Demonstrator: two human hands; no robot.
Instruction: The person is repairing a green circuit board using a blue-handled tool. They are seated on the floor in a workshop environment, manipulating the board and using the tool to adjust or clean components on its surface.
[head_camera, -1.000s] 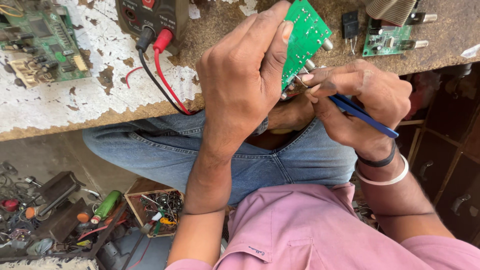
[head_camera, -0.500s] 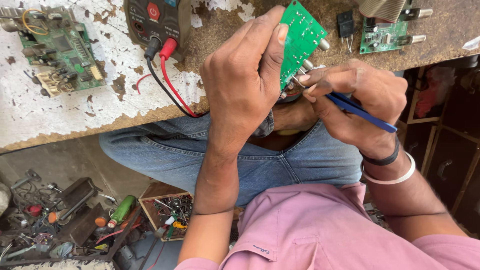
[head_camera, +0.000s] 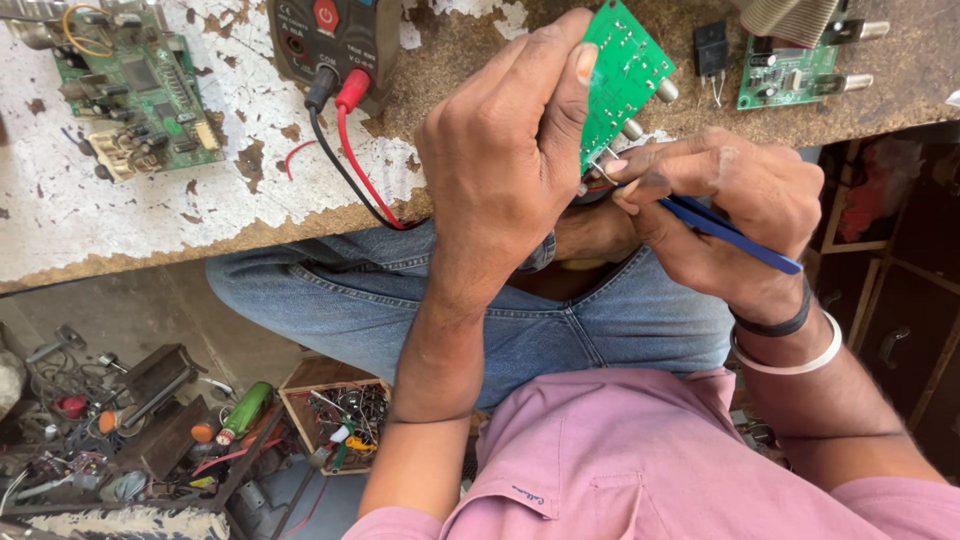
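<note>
over the near bench edge, centre: green circuit board (head_camera: 622, 75), tilted
left hand (head_camera: 510, 160): clasps the board
right hand (head_camera: 725, 200): pinches blue-handled tweezers (head_camera: 725, 232), tips at board's lower edge
far left: multimeter (head_camera: 335, 40)

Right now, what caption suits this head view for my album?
Left hand holds a green circuit board while the right hand works blue tweezers at its edge.

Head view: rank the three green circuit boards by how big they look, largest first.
1. Board at the far left on the bench.
2. Held board in the left hand: partly hidden and nearer the camera, so this place is unsure.
3. Board at the top right: looks close to the held one.
</note>
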